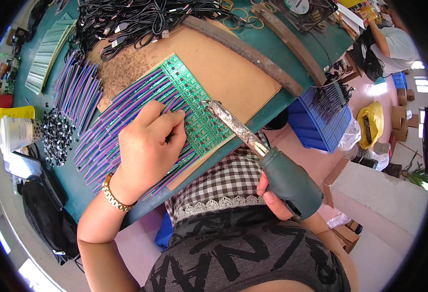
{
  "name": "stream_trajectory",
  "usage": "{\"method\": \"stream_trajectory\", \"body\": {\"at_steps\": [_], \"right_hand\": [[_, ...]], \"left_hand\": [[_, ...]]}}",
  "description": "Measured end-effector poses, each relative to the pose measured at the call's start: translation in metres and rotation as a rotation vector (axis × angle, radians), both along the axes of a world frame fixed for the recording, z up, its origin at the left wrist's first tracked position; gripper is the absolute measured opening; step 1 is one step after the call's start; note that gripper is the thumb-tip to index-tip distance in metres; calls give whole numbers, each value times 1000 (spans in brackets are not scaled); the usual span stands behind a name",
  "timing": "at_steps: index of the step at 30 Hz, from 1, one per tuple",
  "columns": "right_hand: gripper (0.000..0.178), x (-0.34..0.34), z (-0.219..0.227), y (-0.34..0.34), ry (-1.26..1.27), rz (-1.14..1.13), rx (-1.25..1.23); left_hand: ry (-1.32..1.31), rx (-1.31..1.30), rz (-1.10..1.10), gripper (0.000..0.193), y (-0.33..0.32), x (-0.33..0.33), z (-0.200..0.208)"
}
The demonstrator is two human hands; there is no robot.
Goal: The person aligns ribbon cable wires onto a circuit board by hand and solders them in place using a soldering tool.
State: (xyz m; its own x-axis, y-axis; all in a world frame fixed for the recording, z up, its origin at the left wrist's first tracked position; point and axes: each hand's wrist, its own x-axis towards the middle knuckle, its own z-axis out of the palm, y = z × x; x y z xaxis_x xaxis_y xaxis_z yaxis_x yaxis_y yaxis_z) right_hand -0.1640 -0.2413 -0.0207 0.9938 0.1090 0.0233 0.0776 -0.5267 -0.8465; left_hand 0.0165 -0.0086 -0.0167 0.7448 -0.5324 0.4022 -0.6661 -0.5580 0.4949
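A soldering iron with a thick dark green handle is in my right hand. Its long, worn metal shaft points up and left, and the tip is over the edge of a green circuit board panel. My left hand is closed, thumb and fingers pinched together above the panel's left part. What lies between those fingertips is hidden. Rows of purple, blue and red wires run from the panel toward the lower left, partly under my left hand. The panel lies on a brown board.
A second wire bundle, a heap of small black parts and a lidded cup stand left. Black cables cover the back. Two rusty metal bars lie far right, near a fan. A blue crate stands beyond the table edge.
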Motion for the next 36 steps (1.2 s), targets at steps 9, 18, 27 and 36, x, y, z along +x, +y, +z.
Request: {"method": "stream_trajectory", "body": {"at_steps": [9, 18, 27, 36], "right_hand": [[22, -5, -17, 5, -120, -219, 249], [23, -1, -3, 7, 40, -117, 205], [26, 5, -2, 6, -45, -24, 83], [26, 0, -1, 11, 110, -209, 63]], "left_hand": [[34, 38, -64, 23, 3, -2, 6], [-23, 128, -114, 31, 5, 1, 6], [-36, 135, -121, 31, 5, 1, 7], [-40, 115, -122, 29, 4, 1, 7]]}}
